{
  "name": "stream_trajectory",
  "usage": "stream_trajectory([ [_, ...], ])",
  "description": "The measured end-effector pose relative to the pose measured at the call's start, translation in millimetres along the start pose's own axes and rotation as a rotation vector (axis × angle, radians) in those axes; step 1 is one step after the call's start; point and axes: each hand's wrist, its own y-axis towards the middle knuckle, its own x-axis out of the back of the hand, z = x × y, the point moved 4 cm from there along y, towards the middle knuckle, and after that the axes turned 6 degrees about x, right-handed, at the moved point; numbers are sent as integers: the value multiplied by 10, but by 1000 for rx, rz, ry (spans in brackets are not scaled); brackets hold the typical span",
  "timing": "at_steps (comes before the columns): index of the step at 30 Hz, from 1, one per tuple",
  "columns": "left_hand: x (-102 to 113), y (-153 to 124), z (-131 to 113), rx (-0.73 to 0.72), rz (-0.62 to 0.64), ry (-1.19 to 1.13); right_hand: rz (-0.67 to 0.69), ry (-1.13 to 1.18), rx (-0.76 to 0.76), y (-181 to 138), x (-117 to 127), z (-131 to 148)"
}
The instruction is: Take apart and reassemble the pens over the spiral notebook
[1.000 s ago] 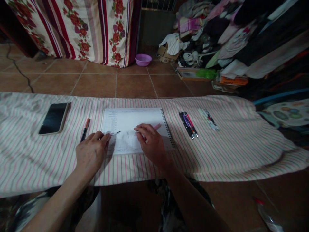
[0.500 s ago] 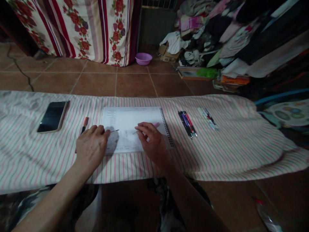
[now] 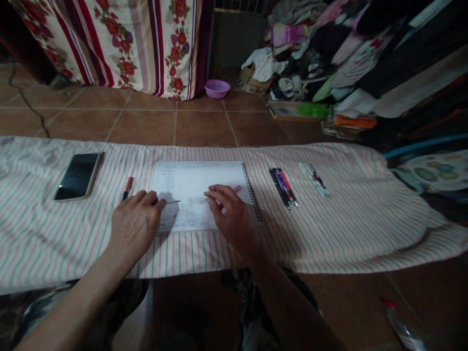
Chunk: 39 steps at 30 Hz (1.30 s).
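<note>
My left hand (image 3: 135, 222) is closed in a pinch over the left side of a spiral notebook (image 3: 208, 173). A thin dark pen refill (image 3: 173, 201) sticks out of its fingertips to the right. My right hand (image 3: 231, 214) pinches a pen with a pink end (image 3: 237, 188) above the notebook's lower right part. The pen's thin pale tip points left, and the fingers cover its middle. The page under both hands has printed lines and faint marks. An orange and black marker (image 3: 127, 188) lies beside my left hand, partly hidden by it.
A striped cloth (image 3: 351, 229) covers the low table. A phone (image 3: 79, 176) lies at the left. Several pens (image 3: 283, 187) lie right of the notebook, with more white pens (image 3: 313, 179) beyond. A purple basin (image 3: 217, 89) stands on the tiled floor behind.
My left hand has shifted slightly left and down, with the refill still in its fingers and now more level. My right hand has barely moved.
</note>
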Motion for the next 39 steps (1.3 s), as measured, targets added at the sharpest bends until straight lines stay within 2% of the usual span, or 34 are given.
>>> stream_trajectory([
  [7, -101, 5, 136, 181, -74, -165, -21, 15, -8, 11, -21, -7],
  [15, -153, -11, 139, 254, -100, -216, -18, 14, -44, 21, -47, -58],
  [25, -187, -21, 70, 207, -78, -280, 34, -3, -5, 42, -112, -3],
  [29, -197, -26, 68, 206, -79, -305, 15, -129, -91, 84, -11, -162],
  [33, -219, -32, 58, 196, -51, -302, 53, -119, -138, 85, -1, -235],
  [36, -223, -39, 42, 205, -40, -312, 83, -56, -86, 59, -72, -165],
  [39, -208, -49, -14, 179, -57, -320, 121, -66, 33, 45, -161, -27],
])
